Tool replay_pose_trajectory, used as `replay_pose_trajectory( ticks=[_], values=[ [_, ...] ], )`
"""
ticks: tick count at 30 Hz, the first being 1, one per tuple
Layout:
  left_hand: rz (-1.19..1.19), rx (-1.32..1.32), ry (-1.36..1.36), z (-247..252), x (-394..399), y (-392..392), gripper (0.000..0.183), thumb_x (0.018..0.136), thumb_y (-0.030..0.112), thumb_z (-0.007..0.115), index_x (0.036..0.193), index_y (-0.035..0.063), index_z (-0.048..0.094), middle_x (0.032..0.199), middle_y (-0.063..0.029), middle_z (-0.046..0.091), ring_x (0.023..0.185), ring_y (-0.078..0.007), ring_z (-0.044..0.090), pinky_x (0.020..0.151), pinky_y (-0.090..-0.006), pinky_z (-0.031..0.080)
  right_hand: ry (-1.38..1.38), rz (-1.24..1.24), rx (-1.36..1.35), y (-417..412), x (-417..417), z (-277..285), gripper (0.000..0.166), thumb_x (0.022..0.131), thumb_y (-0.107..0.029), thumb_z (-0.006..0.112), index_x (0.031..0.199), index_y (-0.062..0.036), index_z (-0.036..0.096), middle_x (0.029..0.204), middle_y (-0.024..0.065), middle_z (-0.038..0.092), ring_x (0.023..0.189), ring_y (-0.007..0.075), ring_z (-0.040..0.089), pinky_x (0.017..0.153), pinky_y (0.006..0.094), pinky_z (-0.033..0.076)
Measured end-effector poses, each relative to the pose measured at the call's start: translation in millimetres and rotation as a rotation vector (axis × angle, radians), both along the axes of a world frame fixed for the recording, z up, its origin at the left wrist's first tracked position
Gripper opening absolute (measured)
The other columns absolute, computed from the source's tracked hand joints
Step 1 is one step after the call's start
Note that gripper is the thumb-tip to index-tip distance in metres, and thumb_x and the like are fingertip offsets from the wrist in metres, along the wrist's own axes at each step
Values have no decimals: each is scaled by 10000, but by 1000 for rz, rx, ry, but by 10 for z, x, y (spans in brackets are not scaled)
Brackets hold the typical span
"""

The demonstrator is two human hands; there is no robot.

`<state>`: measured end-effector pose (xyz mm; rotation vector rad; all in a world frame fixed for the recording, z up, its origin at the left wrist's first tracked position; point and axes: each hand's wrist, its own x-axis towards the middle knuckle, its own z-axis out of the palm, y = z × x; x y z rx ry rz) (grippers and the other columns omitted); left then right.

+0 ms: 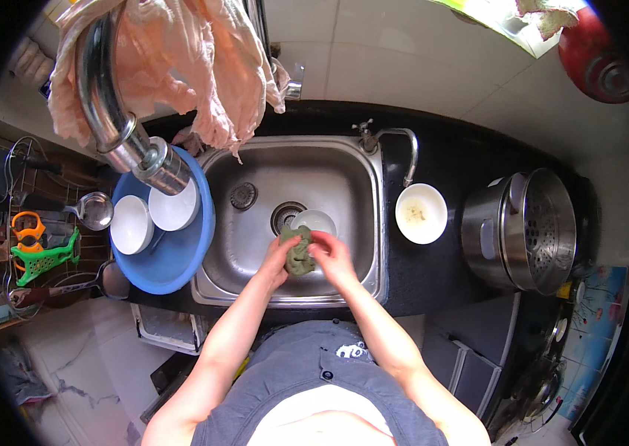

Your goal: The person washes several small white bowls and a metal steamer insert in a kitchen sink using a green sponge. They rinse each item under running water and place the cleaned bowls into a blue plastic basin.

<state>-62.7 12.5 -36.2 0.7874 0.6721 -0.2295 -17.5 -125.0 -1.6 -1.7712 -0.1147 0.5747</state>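
Observation:
Over the stainless-steel sink (342, 167), my left hand (274, 262) is closed on a crumpled green cloth (299, 261). My right hand (335, 257) meets the cloth's right edge with bent fingers; whether they grip it I cannot tell. Just beyond both hands, a pale bowl (317, 221) sits in the basin beside the drain (285, 214), its near side partly hidden by the cloth and my fingers. On the black counter to the right of the sink stands a white bowl (420, 214) with bits of residue inside.
A blue basin (172, 273) with white bowls stands left of the sink. The large faucet (103, 95), draped with a pink cloth (180, 72), hangs above it. A curved tap (412, 150) rises at the sink's back right. Stacked steel steamer pots (484, 234) stand farther right.

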Motion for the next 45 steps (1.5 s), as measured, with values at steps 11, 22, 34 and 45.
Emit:
replay_pose_trajectory(
  ticks=[11,22,34,45],
  values=[
    [232,129,265,511,-223,364,314,772,259,599,957,24,505,807,-76,567,644,-170,563,552,-313,484,397,-270,-322,-39,232,-796,317,764,-34,492,1062,61,442,837,189,593,575,282,625,479,347,542],
    [-261,434,174,-82,-311,338,423,761,278,625,1042,-20,518,896,-95,589,781,-169,582,652,-296,476,281,-37,-237,-103,324,-309,206,746,-10,401,809,169,481,563,230,553,429,265,582,370,336,485],
    [-201,241,250,166,126,65,558,626,82,537,1136,-11,333,968,-137,484,841,-216,537,685,-319,489,355,-5,-9,-245,265,148,254,836,-110,412,952,107,476,698,174,582,531,223,606,460,301,509],
    [-177,299,217,302,76,169,479,607,71,530,1057,-30,401,885,-122,501,756,-191,534,615,-308,478,197,-816,81,-1447,523,532,292,863,-148,432,1058,69,406,822,204,547,567,280,606,448,330,540]
  ],
)
